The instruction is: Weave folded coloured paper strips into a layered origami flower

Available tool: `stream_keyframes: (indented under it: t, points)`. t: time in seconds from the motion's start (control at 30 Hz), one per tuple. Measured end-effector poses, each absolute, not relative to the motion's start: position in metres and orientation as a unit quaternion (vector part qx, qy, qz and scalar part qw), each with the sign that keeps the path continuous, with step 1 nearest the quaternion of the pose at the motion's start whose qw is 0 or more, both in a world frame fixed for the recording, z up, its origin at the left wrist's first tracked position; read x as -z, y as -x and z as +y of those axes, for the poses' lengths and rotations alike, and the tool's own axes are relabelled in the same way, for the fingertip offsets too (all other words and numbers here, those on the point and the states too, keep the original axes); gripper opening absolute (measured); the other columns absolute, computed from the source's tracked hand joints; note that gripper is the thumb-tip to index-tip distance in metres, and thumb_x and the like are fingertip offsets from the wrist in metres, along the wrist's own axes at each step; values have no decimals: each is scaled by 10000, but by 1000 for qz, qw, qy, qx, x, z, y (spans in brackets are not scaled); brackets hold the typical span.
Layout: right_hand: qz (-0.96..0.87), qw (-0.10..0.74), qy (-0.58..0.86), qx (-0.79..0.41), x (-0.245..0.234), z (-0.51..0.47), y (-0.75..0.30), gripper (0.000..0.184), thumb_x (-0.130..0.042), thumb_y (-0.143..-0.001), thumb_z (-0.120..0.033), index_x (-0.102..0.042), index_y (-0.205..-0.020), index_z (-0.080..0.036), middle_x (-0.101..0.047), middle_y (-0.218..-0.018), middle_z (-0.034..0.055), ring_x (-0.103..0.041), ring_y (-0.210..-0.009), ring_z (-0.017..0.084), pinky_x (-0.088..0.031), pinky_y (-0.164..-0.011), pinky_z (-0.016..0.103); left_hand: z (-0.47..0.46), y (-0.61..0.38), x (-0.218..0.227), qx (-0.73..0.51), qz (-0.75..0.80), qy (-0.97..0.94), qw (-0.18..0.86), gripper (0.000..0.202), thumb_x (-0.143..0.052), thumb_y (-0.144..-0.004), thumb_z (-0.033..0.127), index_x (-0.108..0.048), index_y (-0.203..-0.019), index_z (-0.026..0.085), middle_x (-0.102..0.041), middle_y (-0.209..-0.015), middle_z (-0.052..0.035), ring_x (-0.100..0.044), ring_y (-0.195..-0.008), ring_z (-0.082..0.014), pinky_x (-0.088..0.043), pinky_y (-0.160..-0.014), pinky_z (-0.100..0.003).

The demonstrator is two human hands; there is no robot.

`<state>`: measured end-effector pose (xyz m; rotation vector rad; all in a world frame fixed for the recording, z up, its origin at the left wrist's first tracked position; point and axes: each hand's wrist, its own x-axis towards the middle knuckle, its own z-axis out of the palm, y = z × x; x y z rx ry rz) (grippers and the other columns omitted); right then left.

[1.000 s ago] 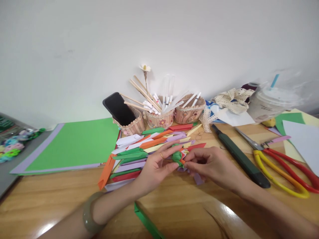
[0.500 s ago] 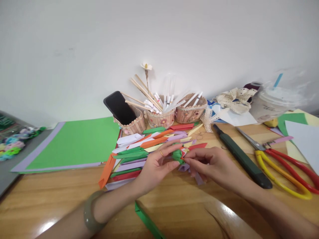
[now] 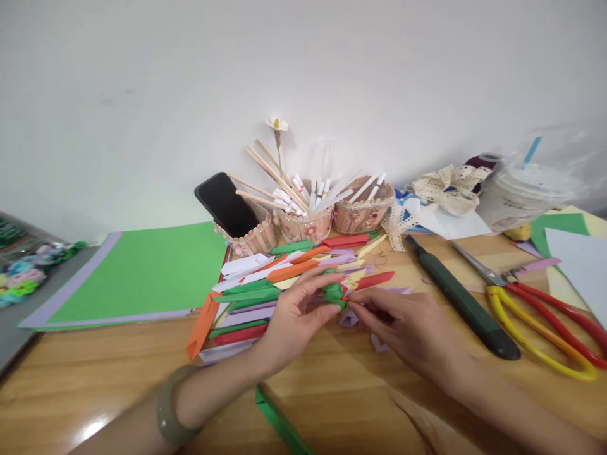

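Between both hands is a small folded-paper piece (image 3: 334, 292), mostly green with red, white and yellow folds on its right side. My left hand (image 3: 294, 315) grips its green end between thumb and fingers. My right hand (image 3: 403, 319) is closed, thumb and forefinger pinching at the piece's right edge; the exact fold under the fingertips is hidden. Beyond and left of the hands lie many folded paper strips, among them an orange strip (image 3: 202, 325) and a white strip (image 3: 230, 351). Purple folded paper (image 3: 349, 318) lies under the right hand. Nearer me is a green strip (image 3: 282, 422).
Green paper sheets (image 3: 142, 272) lie at left. Wooden-stick holders (image 3: 303, 227) with a phone (image 3: 227, 203), sticks and pens stand by the wall. At right are a dark green cutter (image 3: 462, 303), scissors (image 3: 540, 322), lace ribbon (image 3: 448, 189) and a lidded cup (image 3: 521, 196).
My right hand has shifted slightly, its fingers drawn closer together, and more purple paper shows beside it. The left hand keeps its hold on the green end.
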<state>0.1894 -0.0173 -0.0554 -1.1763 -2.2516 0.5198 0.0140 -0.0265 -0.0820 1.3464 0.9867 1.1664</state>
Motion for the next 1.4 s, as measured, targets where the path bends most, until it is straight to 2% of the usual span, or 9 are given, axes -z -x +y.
stream_keyframes:
  t: [0.3, 0.43, 0.77, 1.0, 1.1, 1.23, 1.4]
  points:
    - [-754, 249, 461, -395, 44, -14, -187, 203, -502, -807, -259, -611, -668, -160, -615, -541, 6, -495, -397, 83, -384, -396, 188, -27, -14, 82, -481, 408, -570, 527, 340, -649, -715, 184, -635, -1048, 248, -499, -1302, -61, -390, -1252, -236, -308, -1035, -381]
    - [-751, 250, 465, -397, 44, -12, -186, 193, -526, -787, -268, -621, -664, -153, -614, -544, 8, -510, -444, 94, -384, -429, 195, -26, -13, 82, -479, 401, -576, 528, 343, -645, -720, 192, -631, -1057, 253, -494, -1310, -58, -420, -1228, -233, -313, -1031, -386]
    - [-752, 248, 456, -406, 47, -11, -189, 163, -547, -774, -261, -607, -661, -160, -595, -539, -12, -500, -451, 88, -362, -432, 191, -24, -14, 82, -483, 380, -573, 542, 362, -660, -705, 187, -629, -1059, 257, -502, -1304, -53, -378, -1260, -239, -297, -1042, -391]
    - [-740, 264, 446, -429, 39, -10, -188, 222, -516, -807, -310, -652, -727, -154, -656, -592, 18, -566, -493, 111, -406, -453, 196, -23, -14, 78, -506, 371, -546, 556, 338, -638, -723, 174, -626, -1054, 242, -553, -1251, -53, -436, -1219, -217, -302, -1043, -375]
    - [-746, 294, 461, -380, 35, -12, -189, 222, -494, -824, -294, -655, -737, -167, -666, -600, 16, -570, -483, 111, -408, -439, 198, -23, -14, 78, -517, 366, -528, 566, 346, -637, -727, 180, -615, -1067, 244, -546, -1262, -47, -454, -1204, -217, -333, -1024, -365]
    - [-788, 361, 452, -209, 40, -18, -192, 178, -487, -836, -225, -647, -887, -165, -634, -537, -6, -542, -432, 93, -403, -423, 197, -24, -14, 80, -522, 344, -514, 587, 354, -621, -747, 176, -595, -1090, 262, -536, -1271, -29, -457, -1197, -203, -362, -1003, -335]
    - [-870, 355, 343, -6, 56, -19, -193, 244, -484, -836, -131, -590, -1047, -194, -662, -557, -22, -561, -433, 92, -413, -448, 212, -25, -15, 84, -536, 324, -493, 604, 349, -586, -785, 179, -557, -1119, 275, -547, -1248, -19, -514, -1119, -173, -398, -955, -300]
